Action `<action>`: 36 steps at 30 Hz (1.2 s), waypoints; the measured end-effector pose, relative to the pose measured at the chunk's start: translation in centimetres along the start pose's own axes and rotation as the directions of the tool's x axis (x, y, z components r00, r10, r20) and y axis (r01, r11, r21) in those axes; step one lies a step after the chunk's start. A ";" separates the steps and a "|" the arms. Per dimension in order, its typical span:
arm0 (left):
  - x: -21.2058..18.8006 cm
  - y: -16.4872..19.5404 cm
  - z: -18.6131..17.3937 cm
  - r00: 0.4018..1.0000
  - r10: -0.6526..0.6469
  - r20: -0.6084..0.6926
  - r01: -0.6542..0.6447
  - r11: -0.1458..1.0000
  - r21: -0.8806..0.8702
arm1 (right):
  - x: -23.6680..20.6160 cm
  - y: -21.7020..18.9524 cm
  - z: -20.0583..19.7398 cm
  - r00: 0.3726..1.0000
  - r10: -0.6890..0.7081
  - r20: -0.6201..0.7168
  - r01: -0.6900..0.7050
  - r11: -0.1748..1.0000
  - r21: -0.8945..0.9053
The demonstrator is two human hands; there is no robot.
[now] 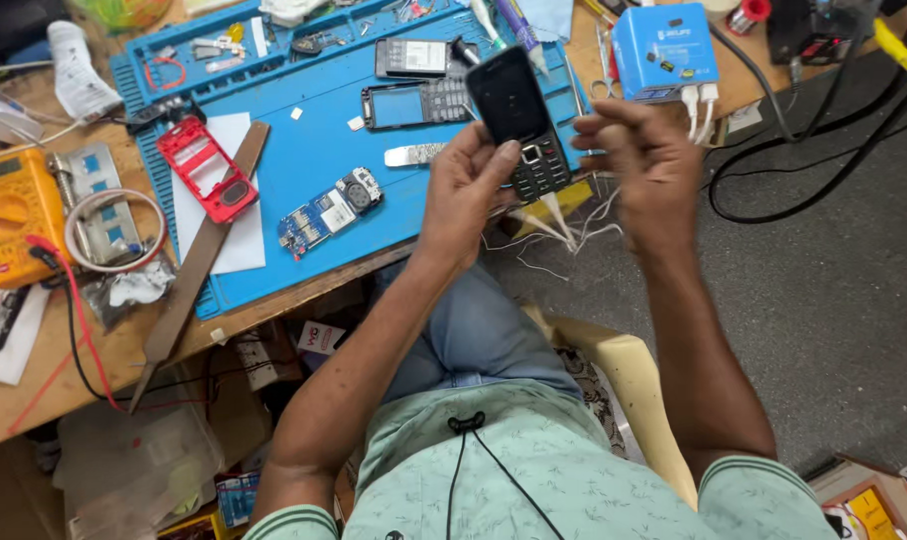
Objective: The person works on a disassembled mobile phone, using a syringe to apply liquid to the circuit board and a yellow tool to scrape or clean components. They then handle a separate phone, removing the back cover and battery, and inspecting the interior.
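Observation:
My left hand (466, 190) grips a black keypad phone (519, 120) by its lower half, thumb on the keys, screen dark and facing up. My right hand (642, 160) hovers just right of the phone with fingers curled; whether it pinches something small I cannot tell. Both hands are raised above the right edge of a blue work mat (304, 150).
On the mat lie a red phone frame (206, 170), a circuit board (329, 212), a phone front with keypad (414, 103) and a long metal file (199, 255). A yellow multimeter (9, 215) sits left, a blue box (666, 50) upper right, black cables on the floor.

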State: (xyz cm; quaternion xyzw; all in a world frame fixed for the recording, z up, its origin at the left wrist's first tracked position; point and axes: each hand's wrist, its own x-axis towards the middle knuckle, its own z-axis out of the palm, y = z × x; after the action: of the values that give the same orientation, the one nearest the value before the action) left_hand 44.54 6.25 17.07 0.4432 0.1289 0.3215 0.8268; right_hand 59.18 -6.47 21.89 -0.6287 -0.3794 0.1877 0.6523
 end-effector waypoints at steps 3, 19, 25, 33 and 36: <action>-1.0 1.3 -0.1 1.000 0.002 -0.010 -0.001 0.999 0.053 | -1.2 -0.3 -1.2 0.992 0.059 0.115 -0.065 0.997 0.051; -3.5 -0.3 0.9 0.989 0.018 0.144 -0.052 0.970 0.236 | -5.1 2.8 0.1 0.987 0.065 0.146 -0.079 0.992 0.094; -4.4 -3.0 0.5 0.989 -0.018 0.149 -0.016 0.975 0.220 | -6.9 4.5 -1.4 0.979 0.091 0.180 -0.113 0.987 0.117; -5.6 -7.0 0.6 0.993 -0.069 0.099 0.046 0.976 0.215 | -9.1 7.1 -3.0 0.968 0.170 0.182 -0.182 0.982 0.051; -5.8 -7.7 0.3 0.993 -0.077 0.084 0.053 0.966 0.254 | -9.5 7.6 -3.2 0.970 0.169 0.172 -0.182 0.982 0.057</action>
State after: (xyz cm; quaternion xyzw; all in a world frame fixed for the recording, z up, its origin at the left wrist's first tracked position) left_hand 43.53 -0.79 10.52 0.5544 0.1443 0.2542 0.7792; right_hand 57.23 -14.45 12.42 -0.6178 -0.3685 0.3103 0.6215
